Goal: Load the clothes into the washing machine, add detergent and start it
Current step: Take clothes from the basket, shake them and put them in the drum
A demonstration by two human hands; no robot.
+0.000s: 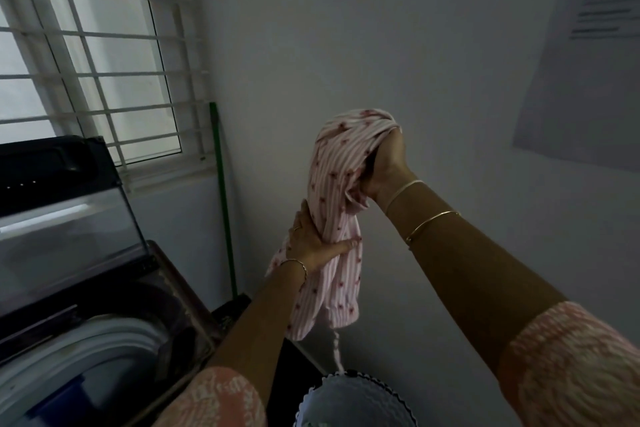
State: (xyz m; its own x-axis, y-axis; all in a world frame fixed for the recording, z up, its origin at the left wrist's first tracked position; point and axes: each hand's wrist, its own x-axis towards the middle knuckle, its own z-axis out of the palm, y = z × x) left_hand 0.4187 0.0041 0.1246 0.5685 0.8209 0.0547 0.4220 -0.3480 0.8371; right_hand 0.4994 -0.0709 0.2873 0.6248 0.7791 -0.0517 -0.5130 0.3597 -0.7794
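A pink striped garment with small red flowers hangs in the air in front of the wall. My right hand grips its bunched top, held high. Lower down, my left hand grips the middle of the cloth, thumb across it. The garment's loose end dangles above a pale laundry basket at the bottom of the view. The top-loading washing machine stands at the lower left with its lid raised and its drum opening showing.
A barred window fills the upper left above the machine. A green pole leans in the corner between machine and wall. A printed paper sheet hangs on the wall at upper right.
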